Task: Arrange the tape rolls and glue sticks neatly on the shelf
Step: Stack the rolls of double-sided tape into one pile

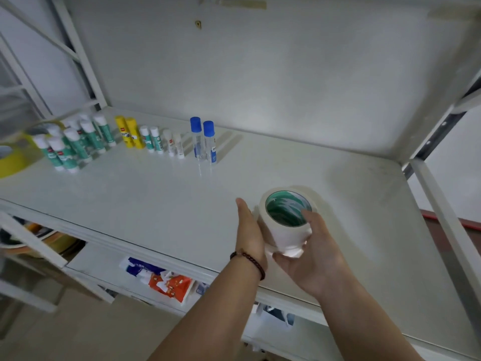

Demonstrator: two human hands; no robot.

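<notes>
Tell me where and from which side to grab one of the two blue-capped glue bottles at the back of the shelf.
Take a blue-capped glue bottle by its clear body, below the cap, coming from the front right. It stands upright, and its twin and the glue sticks crowd its left, while the shelf to its right lies bare. Pinching the body from that side probably avoids knocking neighbours.
</notes>
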